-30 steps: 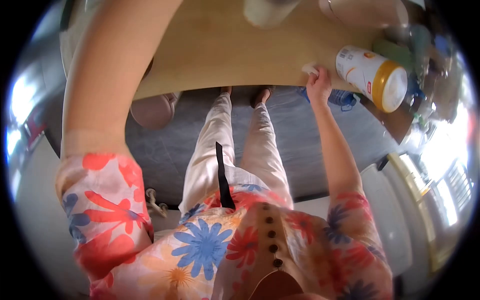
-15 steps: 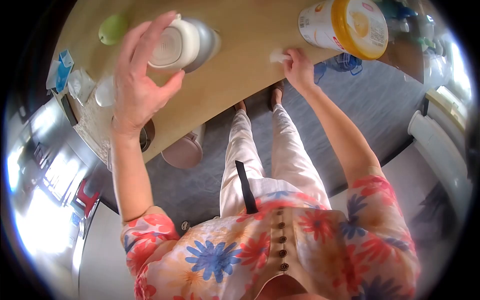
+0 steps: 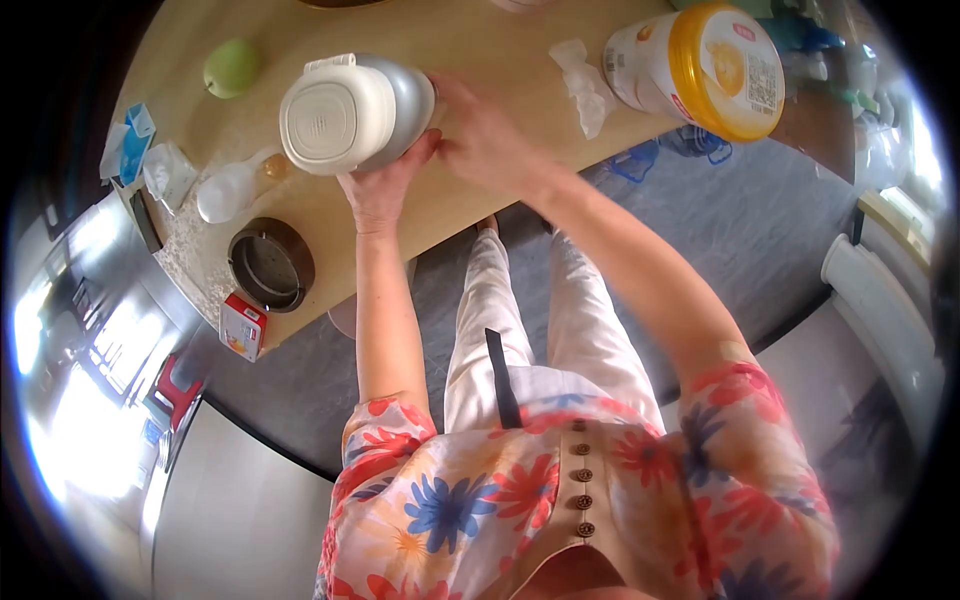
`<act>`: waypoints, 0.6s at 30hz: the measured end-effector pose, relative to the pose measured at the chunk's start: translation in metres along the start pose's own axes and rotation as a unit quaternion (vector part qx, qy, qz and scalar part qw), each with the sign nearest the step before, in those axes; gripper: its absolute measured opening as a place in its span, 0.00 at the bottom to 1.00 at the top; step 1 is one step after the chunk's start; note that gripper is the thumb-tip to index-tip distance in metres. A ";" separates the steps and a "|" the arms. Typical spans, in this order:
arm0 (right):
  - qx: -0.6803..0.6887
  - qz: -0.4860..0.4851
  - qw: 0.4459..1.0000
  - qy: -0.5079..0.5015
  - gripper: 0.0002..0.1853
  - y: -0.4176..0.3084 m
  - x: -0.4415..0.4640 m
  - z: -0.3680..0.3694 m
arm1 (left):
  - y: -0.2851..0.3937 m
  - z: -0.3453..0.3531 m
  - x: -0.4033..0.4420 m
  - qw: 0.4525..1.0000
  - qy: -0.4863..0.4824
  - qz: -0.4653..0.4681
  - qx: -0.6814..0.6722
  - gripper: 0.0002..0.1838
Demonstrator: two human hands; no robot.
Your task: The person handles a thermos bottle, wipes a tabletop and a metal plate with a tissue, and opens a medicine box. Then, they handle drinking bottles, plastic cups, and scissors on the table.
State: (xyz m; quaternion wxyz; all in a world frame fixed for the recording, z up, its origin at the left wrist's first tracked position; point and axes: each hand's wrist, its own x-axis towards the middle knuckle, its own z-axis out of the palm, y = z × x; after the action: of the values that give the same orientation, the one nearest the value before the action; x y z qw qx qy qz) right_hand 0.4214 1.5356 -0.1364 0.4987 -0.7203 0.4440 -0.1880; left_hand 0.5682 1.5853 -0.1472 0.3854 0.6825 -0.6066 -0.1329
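A silver-grey bottle with a cream lid (image 3: 335, 115) leans toward me over the wooden table (image 3: 480, 45). Wrapped around its lower side is my left hand (image 3: 392, 180), its fingers partly hidden behind the bottle. My right hand (image 3: 485, 135), blurred by motion, is beside the bottle's base, close to my left fingertips; what it grips, if anything, cannot be made out. To the right lies a crumpled white tissue (image 3: 584, 90), touching neither hand, next to a white can with a yellow lid (image 3: 700, 70).
On the left are a green fruit (image 3: 231, 68), a blue and white packet (image 3: 134, 143), a clear plastic bottle (image 3: 228, 192), a dark ashtray (image 3: 270, 265) and a red and white box (image 3: 243, 327). Blue-handled bottles (image 3: 690, 143) stand below the table edge at right.
My left hand has closed around the bottle. My right hand has let go of the tissue, which lies by the can, and has moved left to the bottle.
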 end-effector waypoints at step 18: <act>0.453 0.243 0.858 0.011 0.31 -0.039 -0.155 -0.064 | 0.033 -0.049 -0.011 0.701 -0.199 -0.159 -0.666 0.45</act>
State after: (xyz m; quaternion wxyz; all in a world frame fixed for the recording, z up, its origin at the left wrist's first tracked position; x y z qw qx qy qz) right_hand 0.3103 1.6325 -0.0470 0.7948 -0.2817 0.4764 -0.2490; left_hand 0.5738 1.6145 -0.0947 0.5827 0.2918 -0.3051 -0.6945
